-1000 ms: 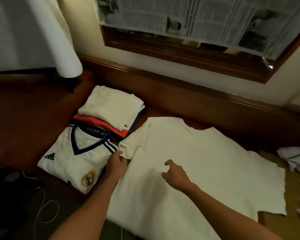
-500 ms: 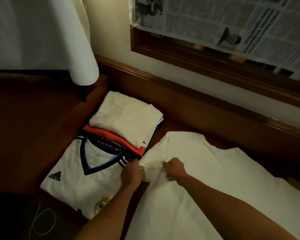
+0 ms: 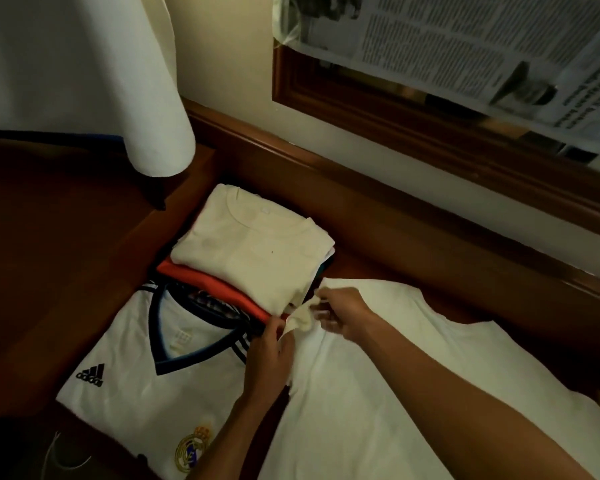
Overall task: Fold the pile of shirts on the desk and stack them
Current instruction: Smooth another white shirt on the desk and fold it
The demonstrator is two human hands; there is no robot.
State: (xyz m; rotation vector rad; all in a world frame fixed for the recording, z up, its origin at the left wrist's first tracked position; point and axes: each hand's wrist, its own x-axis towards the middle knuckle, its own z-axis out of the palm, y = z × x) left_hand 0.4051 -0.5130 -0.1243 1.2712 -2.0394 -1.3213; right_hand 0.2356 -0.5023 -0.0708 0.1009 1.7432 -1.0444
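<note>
Both the left hand [image 3: 269, 355] and right hand [image 3: 343, 311] pinch the cream shirt's [image 3: 378, 393] sleeve between curled fingers [image 3: 321, 310].

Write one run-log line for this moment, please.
left hand: pinches sleeve | right hand: pinches sleeve | cream T-shirt: spread flat | folded stack: beside

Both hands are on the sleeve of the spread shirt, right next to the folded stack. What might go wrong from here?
1. The left hand and right hand pinch the sleeve right against the stack; a tug might drag its top shirt askew.
2. The left forearm lies over the football shirt and may rumple it.
3. The spread shirt may bunch if the sleeve is pulled unevenly.
</note>
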